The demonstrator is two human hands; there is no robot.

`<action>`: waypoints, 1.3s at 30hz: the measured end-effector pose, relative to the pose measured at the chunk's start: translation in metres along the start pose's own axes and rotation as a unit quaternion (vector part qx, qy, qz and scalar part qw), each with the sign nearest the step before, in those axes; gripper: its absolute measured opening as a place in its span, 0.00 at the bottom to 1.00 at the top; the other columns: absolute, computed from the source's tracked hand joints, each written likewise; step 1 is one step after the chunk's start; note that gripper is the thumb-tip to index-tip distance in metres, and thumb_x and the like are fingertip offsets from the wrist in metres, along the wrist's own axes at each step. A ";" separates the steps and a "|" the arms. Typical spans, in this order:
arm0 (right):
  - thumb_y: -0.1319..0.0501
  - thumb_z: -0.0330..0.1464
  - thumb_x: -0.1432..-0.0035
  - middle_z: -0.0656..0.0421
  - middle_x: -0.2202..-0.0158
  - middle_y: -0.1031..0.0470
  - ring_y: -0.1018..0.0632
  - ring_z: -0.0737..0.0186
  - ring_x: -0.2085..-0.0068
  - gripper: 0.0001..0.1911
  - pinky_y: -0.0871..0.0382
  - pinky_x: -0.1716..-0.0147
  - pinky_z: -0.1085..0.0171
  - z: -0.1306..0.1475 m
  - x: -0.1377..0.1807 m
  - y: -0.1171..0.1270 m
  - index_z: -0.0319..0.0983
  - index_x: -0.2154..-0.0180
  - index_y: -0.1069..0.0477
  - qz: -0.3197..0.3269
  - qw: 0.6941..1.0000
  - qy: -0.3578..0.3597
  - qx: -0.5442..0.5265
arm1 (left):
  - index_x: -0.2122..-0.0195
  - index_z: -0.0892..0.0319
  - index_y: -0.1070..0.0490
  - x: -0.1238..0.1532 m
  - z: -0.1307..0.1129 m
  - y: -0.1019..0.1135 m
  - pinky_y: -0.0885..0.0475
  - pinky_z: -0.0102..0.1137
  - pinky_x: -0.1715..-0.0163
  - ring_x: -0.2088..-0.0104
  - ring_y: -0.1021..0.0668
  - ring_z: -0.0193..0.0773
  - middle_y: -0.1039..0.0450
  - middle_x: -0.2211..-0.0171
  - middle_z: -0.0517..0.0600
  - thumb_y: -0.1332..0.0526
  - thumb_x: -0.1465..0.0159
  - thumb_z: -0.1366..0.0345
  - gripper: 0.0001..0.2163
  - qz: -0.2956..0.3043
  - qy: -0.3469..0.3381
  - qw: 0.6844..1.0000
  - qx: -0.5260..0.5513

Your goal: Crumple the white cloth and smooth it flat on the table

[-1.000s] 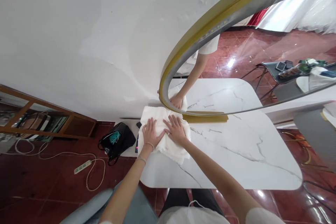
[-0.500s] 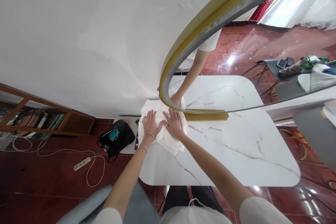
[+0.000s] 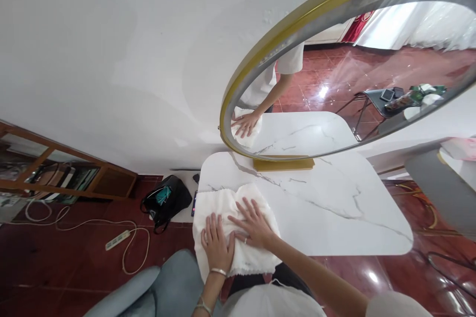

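Observation:
A white cloth [image 3: 238, 252] lies spread over the left end of the white marbled table [image 3: 327, 208], its lower edge hanging past the front. My left hand [image 3: 218, 245] rests flat on the cloth with its fingers outstretched; bracelets circle the wrist. Beside it, my right hand [image 3: 255, 225] presses flat on the cloth too, fingers spread, a ring on one finger. The two thumbs are close together.
A round gold-framed mirror [image 3: 238, 79] stands at the table's back on a gold base [image 3: 284, 164]. To the left are a black bag [image 3: 166, 200], a power strip [image 3: 117, 240] on the red floor, and a wooden cabinet [image 3: 111, 178]. A grey-blue chair [image 3: 174, 277] stands front left.
Both hands have drawn the cloth from the table's back edge, by the mirror, toward my body at the front edge. The mirror now reflects a hand on the cloth.

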State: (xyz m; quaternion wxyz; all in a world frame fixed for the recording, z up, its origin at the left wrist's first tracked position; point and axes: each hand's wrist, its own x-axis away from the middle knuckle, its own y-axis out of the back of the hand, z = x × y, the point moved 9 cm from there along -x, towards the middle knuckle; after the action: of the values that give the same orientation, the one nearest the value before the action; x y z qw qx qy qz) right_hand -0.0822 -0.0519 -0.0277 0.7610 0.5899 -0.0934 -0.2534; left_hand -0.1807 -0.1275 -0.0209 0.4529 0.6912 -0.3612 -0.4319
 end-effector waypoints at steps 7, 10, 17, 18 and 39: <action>0.47 0.43 0.38 0.58 0.32 0.55 0.55 0.43 0.33 0.31 0.51 0.39 0.40 -0.055 0.071 0.022 0.54 0.35 0.52 -0.050 0.988 -0.125 0.072 | 0.35 0.60 0.47 -0.008 -0.079 -0.034 0.48 0.48 0.39 0.35 0.44 0.50 0.45 0.36 0.59 0.48 0.36 0.59 0.28 0.043 -0.092 0.994 0.036; 0.47 0.42 0.38 0.58 0.32 0.52 0.54 0.45 0.32 0.30 0.51 0.39 0.43 -0.088 0.111 0.033 0.50 0.36 0.49 -0.079 0.967 -0.217 0.105 | 0.35 0.60 0.47 -0.015 -0.129 -0.054 0.47 0.48 0.39 0.35 0.44 0.50 0.46 0.35 0.58 0.47 0.36 0.56 0.28 0.071 -0.147 0.985 0.060; 0.51 0.39 0.36 0.56 0.33 0.51 0.54 0.45 0.32 0.27 0.50 0.40 0.42 -0.133 0.153 0.049 0.47 0.36 0.47 -0.135 0.903 -0.380 0.146 | 0.36 0.58 0.45 -0.041 -0.199 -0.078 0.44 0.48 0.39 0.35 0.45 0.47 0.48 0.34 0.54 0.48 0.35 0.51 0.28 0.106 -0.218 0.966 0.087; 0.51 0.39 0.36 0.56 0.33 0.51 0.54 0.45 0.32 0.26 0.51 0.40 0.41 -0.135 0.150 0.050 0.47 0.37 0.46 -0.138 0.898 -0.392 0.148 | 0.37 0.57 0.45 -0.045 -0.198 -0.079 0.43 0.47 0.39 0.35 0.45 0.47 0.47 0.35 0.54 0.48 0.35 0.52 0.27 0.105 -0.220 0.966 0.091; 0.48 0.34 0.39 0.53 0.45 0.30 0.32 0.53 0.45 0.21 0.34 0.50 0.53 -0.115 0.063 0.034 0.40 0.45 0.35 -0.203 0.930 -0.304 -0.041 | 0.44 0.59 0.35 -0.058 -0.016 -0.027 0.30 0.35 0.55 0.51 0.27 0.44 0.31 0.49 0.56 0.47 0.34 0.59 0.19 0.072 0.010 0.996 0.058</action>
State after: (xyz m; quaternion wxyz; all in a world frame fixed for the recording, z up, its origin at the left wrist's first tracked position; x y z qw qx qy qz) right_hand 0.0312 0.0205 -0.0382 0.6520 0.4589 -0.1883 -0.5734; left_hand -0.1843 -0.0620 -0.0274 0.4453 0.6931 -0.4297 -0.3697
